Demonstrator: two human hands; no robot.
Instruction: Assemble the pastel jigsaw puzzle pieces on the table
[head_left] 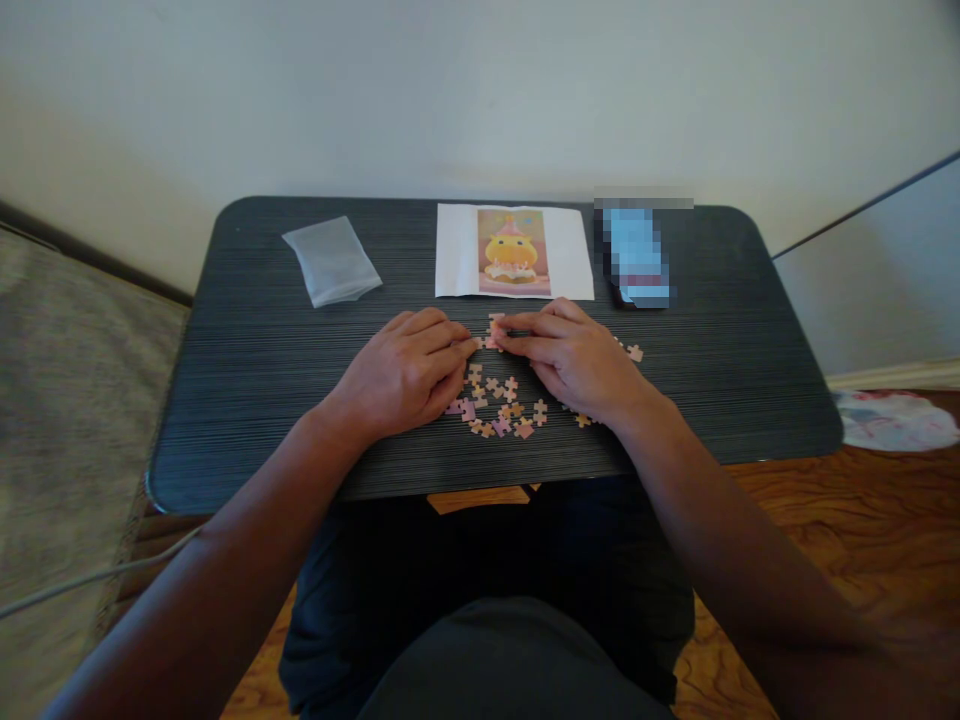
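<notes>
A small joined group of pinkish jigsaw puzzle pieces (493, 342) lies on the dark table between my two hands. My left hand (412, 368) is closed, its fingertips together at the left edge of this group, on a puzzle piece there. From the other side my right hand (581, 355) pinches a puzzle piece at the group's right edge with thumb and fingers. Closer to me are several loose pink, yellow and orange puzzle pieces (511, 410), some of them partly hidden by my hands. One more loose piece (635, 353) shows past my right hand.
Behind the pieces lies a creased paper sheet (457, 250) with a printed yellow cartoon character and cake. A clear plastic bag (334, 262) is at the back left of the table (247, 380). A pixelated phone-like object (637, 255) lies at the back right, near the wall.
</notes>
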